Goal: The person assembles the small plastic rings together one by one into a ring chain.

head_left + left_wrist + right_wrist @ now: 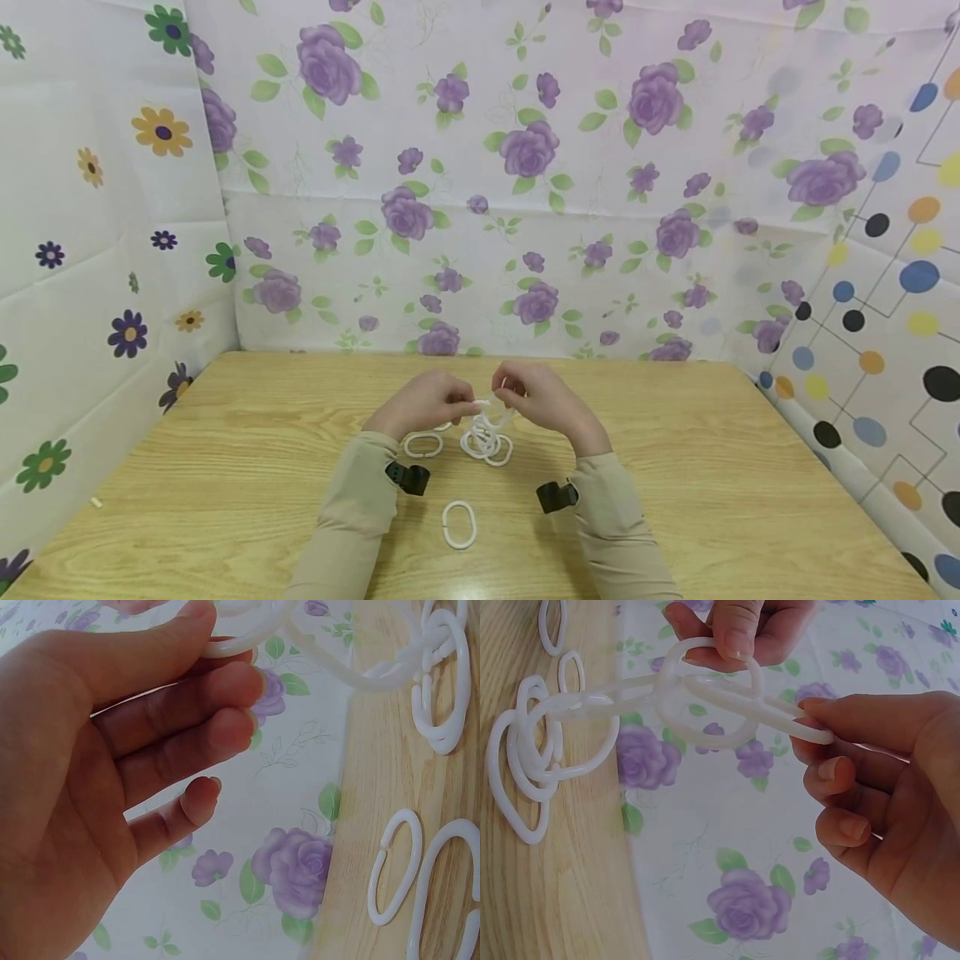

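Note:
My left hand (431, 402) pinches a white plastic oval chain link (705, 741) between thumb and index finger, its other fingers loosely bent. Opposite it, my right hand (546, 402) pinches a second white link (799, 728) by its end. In the right wrist view these two links cross, one passing through the other. More links trail from them down to a small heap of joined links (510, 806) on the wooden table. Whether the gap in either held link is closed, I cannot tell.
A loose white link (474, 525) lies on the table (225, 517) between the forearms. Another loose link (423, 456) lies below the left hand, with one more partly hidden beside it. Floral cloth (480, 275) hangs behind the table. Black cameras (557, 497) sit on both wrists.

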Available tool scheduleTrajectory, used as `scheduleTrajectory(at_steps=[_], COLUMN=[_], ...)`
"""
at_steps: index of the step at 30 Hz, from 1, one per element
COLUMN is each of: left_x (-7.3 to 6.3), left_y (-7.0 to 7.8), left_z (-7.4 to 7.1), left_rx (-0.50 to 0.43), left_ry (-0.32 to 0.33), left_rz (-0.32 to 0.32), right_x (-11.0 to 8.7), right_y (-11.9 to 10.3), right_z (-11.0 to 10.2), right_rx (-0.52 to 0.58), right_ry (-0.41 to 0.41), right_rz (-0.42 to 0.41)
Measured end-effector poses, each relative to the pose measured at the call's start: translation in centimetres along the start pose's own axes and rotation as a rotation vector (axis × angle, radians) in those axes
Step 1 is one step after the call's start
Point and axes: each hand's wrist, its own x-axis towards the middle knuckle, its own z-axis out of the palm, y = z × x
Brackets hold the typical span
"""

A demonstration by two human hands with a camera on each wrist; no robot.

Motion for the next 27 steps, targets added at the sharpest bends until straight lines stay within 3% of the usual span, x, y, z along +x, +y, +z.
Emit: scheduleTrajectory(at_steps=[11,18,27], left_x=[0.01,0.02,-0.03], left_y=[0.01,-0.09,-0.53], left_z=[-0.05,-0.01,0.0], left_rx=[-0.026,-0.049,-0.123], left_ry=[-0.035,-0.053,-0.071], left_rz=[-0.002,0.003,-0.088], right_x=[0.04,0.08,0.12], right_y=[0.05,0.16,0.01], right_z=[0.0,0.01,-0.23], right_rx=[0.01,0.086,0.114], right_ry=[0.007,0.005,0.0], right_rz=[0.015,0.03,0.027])
